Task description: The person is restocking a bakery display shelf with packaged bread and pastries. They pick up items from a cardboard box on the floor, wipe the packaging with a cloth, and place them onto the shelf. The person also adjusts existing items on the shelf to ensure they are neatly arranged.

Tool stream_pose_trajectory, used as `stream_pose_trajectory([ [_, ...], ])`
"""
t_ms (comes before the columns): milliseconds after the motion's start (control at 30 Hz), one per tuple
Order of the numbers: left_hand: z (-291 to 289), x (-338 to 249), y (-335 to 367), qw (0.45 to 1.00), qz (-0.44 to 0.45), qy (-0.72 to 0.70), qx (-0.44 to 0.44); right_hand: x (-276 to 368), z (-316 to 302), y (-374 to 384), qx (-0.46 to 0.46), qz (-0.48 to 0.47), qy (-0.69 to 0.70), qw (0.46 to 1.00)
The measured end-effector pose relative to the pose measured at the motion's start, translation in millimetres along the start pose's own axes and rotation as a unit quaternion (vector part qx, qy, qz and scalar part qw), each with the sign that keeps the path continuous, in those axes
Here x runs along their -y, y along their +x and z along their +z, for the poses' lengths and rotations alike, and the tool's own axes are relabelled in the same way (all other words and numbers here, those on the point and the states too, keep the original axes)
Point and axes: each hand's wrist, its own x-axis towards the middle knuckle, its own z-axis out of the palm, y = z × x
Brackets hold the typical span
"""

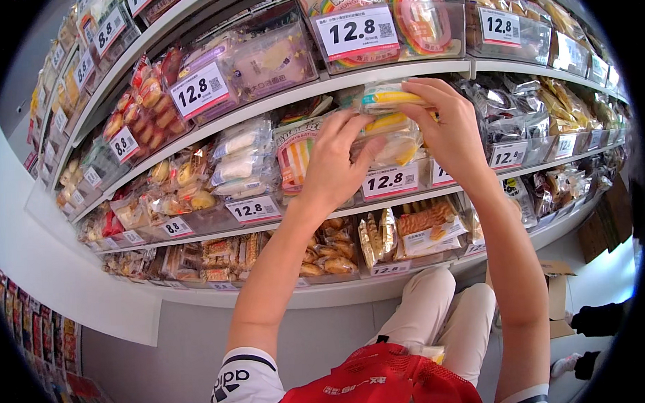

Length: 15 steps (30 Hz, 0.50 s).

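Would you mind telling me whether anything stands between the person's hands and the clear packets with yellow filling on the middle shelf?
Nothing visible does. The left hand and the right hand are both already on the clear packets with yellow filling, at the front of the middle shelf, with no other packet in front.

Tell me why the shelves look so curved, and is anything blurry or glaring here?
Head view: the fisheye lens bends the white shelf edge into an arc, with black corners around the round picture. Lighting is bright and even. The left hand, right hand and the clear snack packet they hold are sharp. Soft glare shows on the silver foil bags.
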Motion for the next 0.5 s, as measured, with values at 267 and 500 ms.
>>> stream_pose_trajectory([
  [267,12.3,0.8,-3.0,0.987,-0.038,-0.138,-0.066,-5.4,16.5,11.6,0.041,-0.073,-0.174,0.981],
  [500,2.1,10.6,2.6,0.993,0.006,0.039,-0.107,-8.4,10.3,11.8,0.048,-0.053,-0.091,0.993],
])
